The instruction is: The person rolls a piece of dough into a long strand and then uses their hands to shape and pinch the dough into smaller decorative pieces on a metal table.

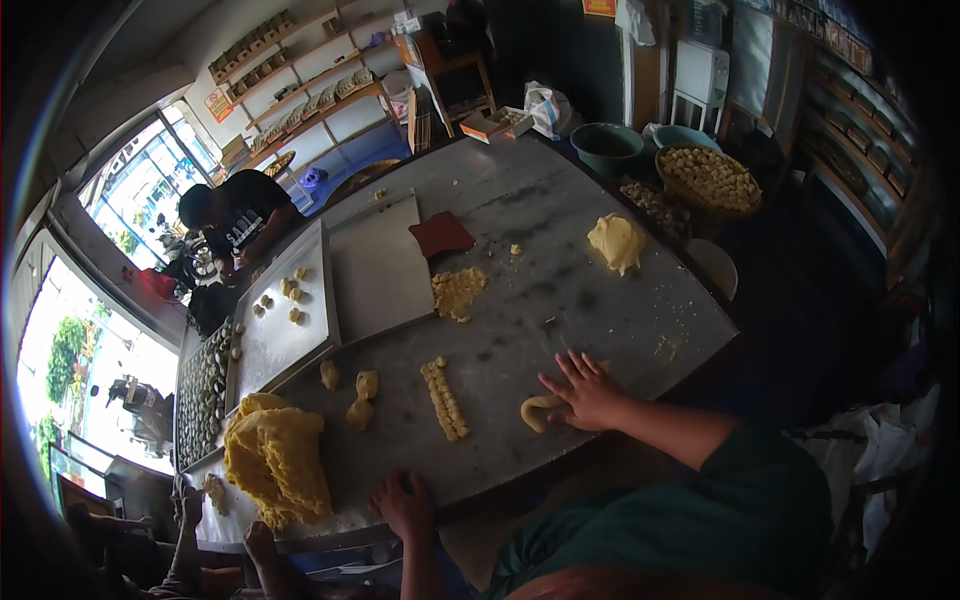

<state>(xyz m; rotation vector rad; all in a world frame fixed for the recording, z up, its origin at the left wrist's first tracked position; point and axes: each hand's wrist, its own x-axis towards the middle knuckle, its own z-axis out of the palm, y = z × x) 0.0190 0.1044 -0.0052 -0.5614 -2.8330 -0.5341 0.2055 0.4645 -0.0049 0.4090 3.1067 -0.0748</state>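
My right hand [588,394] lies flat with fingers spread over a rope of yellow dough [536,411]. The dough's curved end sticks out to the left of the palm; the rest is hidden beneath it. At the table's near edge, my left hand [404,505] rests with loosely bent fingers and holds nothing visible. Between and beyond my hands is a row of small dough pieces [443,400]. Left of that row lie a few dough lumps [362,400]. A large yellow dough mass [277,465] sits left of my left hand.
On the metal table [520,340] are flattened dough [459,292], a red scraper-like piece [441,235], a pale dough mound [617,243] and trays [285,310]. A co-worker's hands [185,503] are at lower left; another person [240,215] bends farther off. A basket [708,180] stands beyond.
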